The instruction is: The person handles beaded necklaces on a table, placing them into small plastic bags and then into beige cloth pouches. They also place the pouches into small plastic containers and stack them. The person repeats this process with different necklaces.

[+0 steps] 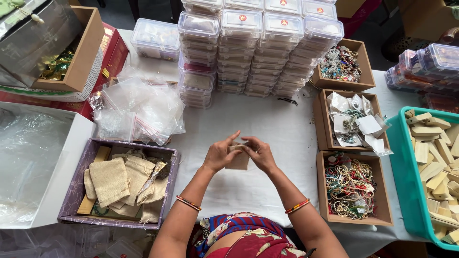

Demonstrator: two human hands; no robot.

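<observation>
Over the middle of the white desk (267, 124), the left hand (219, 154) and right hand (259, 153) together pinch a small tan cloth pouch (238, 160), between the purple tray of pouches (76, 184) and the bead box (353, 188).

White cloth-covered worktop (267, 129), carrying stacked clear plastic lidded boxes (258, 48) at the far edge, a loose heap of small clear zip bags (138, 107) left of them, a purple tray of beige cloth pouches (119, 184) at near left. Along the right: three brown cardboard trays (351, 124) of beaded strings and packets, then a teal plastic crate of pale wooden blocks (430, 177).
</observation>
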